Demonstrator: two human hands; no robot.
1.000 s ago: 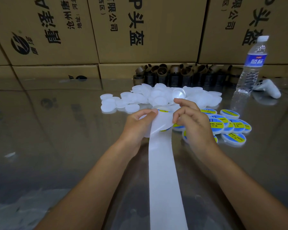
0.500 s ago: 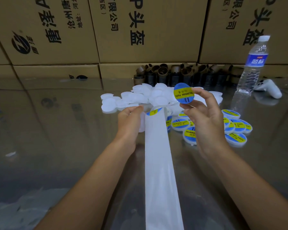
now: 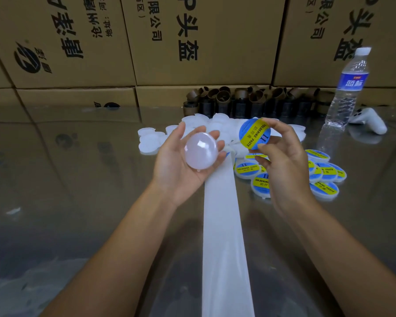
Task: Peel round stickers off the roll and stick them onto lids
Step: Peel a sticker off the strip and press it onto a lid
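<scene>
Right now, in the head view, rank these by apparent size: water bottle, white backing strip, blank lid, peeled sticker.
1. white backing strip, though it runs nearest the camera.
2. water bottle.
3. blank lid and peeled sticker look about alike; no ranking between them.

I've got a bare, milky-white lid (image 3: 200,150) resting tilted in the left hand (image 3: 178,175); just right of it, not touching, the right hand (image 3: 284,170) pinches a round blue sticker (image 3: 254,133) with a yellow SOLDERING PASTE band. The white backing strip (image 3: 222,225) runs near to far between them — plain lids (image 3: 150,143) heaped beyond, stickered lids (image 3: 324,190) right.
</scene>
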